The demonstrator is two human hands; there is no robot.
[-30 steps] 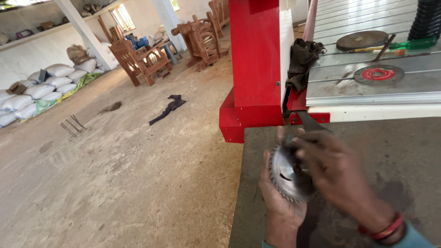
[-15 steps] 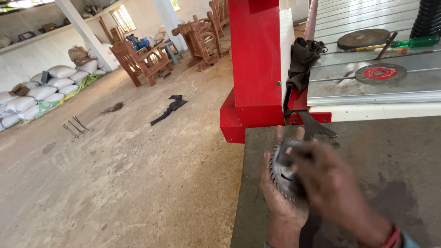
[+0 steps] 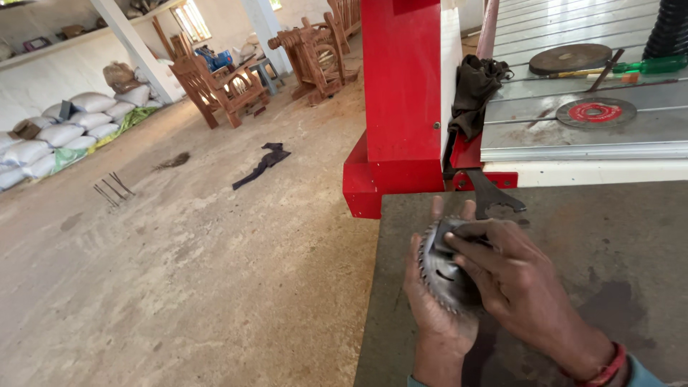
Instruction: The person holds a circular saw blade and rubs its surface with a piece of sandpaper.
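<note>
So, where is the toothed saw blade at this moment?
In the head view, the toothed saw blade is low and centre-right, held between the left hand and right hand, above the grey table, just below a dark spanner.

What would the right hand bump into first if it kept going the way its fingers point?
The right hand points up and left, and its fingers already lie on the toothed saw blade. So the blade comes first, with the left hand cupped right behind it, as far as depth shows.

Both hands grip a small toothed circular saw blade above the grey bench: left hand cradles it, right hand presses its face. A black wrench, apparently, lies just beyond.
</note>
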